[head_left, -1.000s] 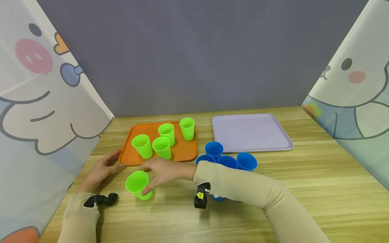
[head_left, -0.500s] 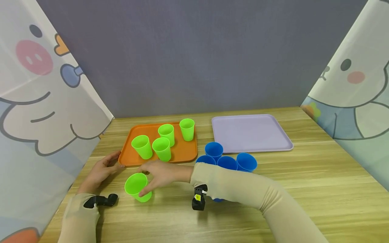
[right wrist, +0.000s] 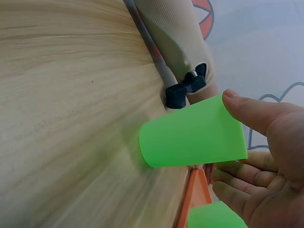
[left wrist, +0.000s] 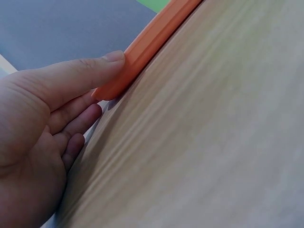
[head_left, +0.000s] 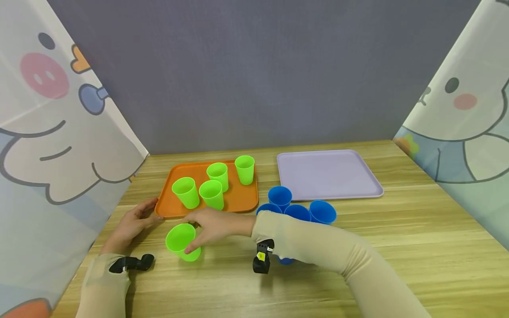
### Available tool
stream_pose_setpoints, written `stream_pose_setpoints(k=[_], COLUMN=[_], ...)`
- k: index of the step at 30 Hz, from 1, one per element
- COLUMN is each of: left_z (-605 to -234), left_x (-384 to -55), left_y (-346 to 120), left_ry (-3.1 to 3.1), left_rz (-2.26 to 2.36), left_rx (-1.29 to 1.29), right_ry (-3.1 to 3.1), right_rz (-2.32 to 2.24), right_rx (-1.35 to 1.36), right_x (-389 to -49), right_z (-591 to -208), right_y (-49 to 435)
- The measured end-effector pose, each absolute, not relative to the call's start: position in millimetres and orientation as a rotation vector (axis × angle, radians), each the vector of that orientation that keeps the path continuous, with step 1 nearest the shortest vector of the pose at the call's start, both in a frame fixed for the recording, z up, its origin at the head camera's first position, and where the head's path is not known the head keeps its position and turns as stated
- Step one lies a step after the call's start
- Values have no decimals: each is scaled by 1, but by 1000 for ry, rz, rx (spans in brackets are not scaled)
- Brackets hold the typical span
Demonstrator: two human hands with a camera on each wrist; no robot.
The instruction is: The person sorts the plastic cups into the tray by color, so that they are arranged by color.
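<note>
My right hand (head_left: 216,225) holds a bright green cup (head_left: 180,240) near its rim, thumb on the near side and fingers around the far side. In the right wrist view the cup (right wrist: 190,135) has its base close over the wooden table, mouth toward the palm (right wrist: 285,161). My left hand (head_left: 133,223) is at the near left corner of an orange tray (head_left: 169,205). From the left wrist, the thumb presses the tray's rim (left wrist: 152,42) while the fingers sit behind and below the corner. Several green cups (head_left: 185,192) stand upright on that tray.
Several blue cups (head_left: 280,196) stand grouped to the right of the orange tray, partly hidden by my right forearm. A pale purple tray (head_left: 328,174) lies behind them. A grey wall (head_left: 258,75) and printed side panels (head_left: 59,115) bound the table (head_left: 417,229).
The right hand with the green cup dips slightly toward me, then returns nearly to where it was. My left hand stays at the tray corner.
</note>
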State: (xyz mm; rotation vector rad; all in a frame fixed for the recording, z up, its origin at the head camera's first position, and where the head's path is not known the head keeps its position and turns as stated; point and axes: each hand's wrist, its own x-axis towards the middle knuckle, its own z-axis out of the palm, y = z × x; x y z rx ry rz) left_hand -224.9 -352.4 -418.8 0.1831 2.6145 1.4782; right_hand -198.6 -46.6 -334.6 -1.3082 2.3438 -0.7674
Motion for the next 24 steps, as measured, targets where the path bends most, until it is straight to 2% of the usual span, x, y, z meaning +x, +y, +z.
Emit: stream_pose_setpoints(k=[24], left_z=[-422], left_x=[-225], left_y=[-354], left_ry=[2614], left_rz=[1490], left_rx=[198], right_ry=[2392], right_rz=[-839], right_rx=[-1216], right_x=[-218], right_z=[-314], right_y=[15])
